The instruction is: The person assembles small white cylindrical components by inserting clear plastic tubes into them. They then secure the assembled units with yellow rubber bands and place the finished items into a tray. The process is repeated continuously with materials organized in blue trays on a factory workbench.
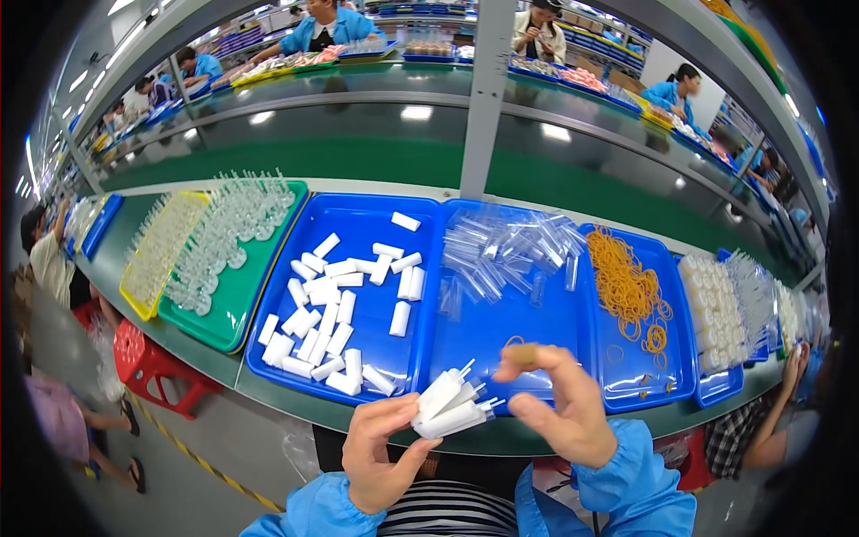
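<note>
Left hand [383, 452] is pinching white cylinders [450, 407]; right hand [568, 407] is curving half-open, orange band [514, 338] beside it, hold unclear.

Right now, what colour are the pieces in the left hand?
Mostly white; the head view shows the pieces best.

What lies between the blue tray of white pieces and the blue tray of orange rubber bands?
In the head view, another blue tray lies between them, holding clear plastic tubes.
</note>
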A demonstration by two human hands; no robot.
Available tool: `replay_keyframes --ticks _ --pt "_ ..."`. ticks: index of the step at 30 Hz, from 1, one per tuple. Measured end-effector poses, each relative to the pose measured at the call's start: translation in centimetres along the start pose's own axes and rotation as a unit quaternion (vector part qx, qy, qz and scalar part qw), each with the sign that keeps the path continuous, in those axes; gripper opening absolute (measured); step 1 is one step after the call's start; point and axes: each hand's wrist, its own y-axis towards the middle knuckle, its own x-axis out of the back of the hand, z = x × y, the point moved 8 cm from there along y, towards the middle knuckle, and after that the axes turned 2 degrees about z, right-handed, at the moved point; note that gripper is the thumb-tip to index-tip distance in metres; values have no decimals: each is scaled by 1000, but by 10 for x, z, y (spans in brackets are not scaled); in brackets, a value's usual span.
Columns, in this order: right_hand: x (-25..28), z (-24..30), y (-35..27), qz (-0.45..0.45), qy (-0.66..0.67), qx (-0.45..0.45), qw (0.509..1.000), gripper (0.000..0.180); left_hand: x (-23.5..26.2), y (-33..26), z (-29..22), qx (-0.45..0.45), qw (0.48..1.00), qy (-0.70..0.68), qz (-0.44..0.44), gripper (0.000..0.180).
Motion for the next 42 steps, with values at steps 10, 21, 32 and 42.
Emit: replay_keyframes --ticks 10,21,32,42 --pt "-11 -19 -8 30 1 45 999 27 -24 13 -15 -32 984 135 108 49" --pt "-21 -27 -3 42 -47 32 997 26 -28 17 0 84 987 -12 140 32" --pt "-37 -25 76 142 -496 248 820 29 -1 10 33 130 955 -268 12 34" --pt "-49 -50 75 270 -556 262 741 34 3 10 25 90 967 -239 10 26"
